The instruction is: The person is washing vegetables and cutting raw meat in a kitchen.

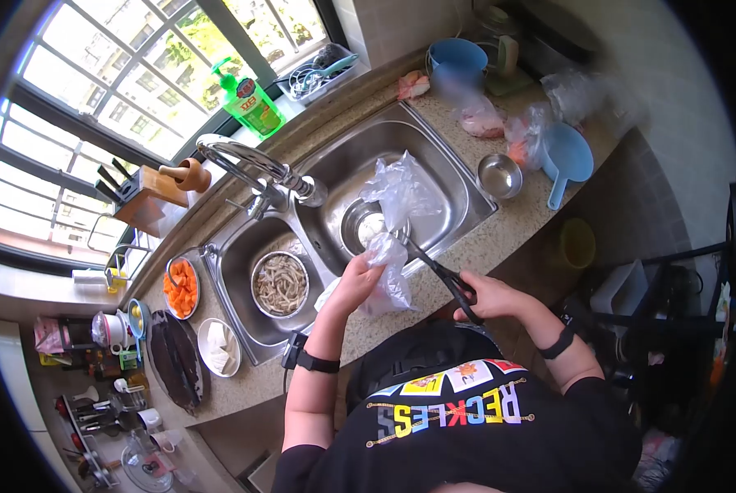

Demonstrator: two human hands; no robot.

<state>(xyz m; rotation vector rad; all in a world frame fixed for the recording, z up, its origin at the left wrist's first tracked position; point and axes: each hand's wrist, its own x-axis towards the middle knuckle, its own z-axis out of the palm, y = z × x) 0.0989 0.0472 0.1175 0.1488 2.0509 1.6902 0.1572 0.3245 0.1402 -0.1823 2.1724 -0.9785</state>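
My left hand is closed on a clear plastic bag at the front edge of the sink. In my right hand are black-handled scissors, fingers in the loops. Their blades reach left and up to the plastic, between the held part and a crumpled upper piece of clear plastic. Under the plastic, a steel bowl with something white in it sits in the right basin. A second steel bowl holding pale grey strips, perhaps shrimp, stands in the left basin.
Orange chunks in a dish, a white bowl and a dark cutting board line the left counter. The faucet arches behind. On the right are a small metal bowl, a blue ladle and bagged food.
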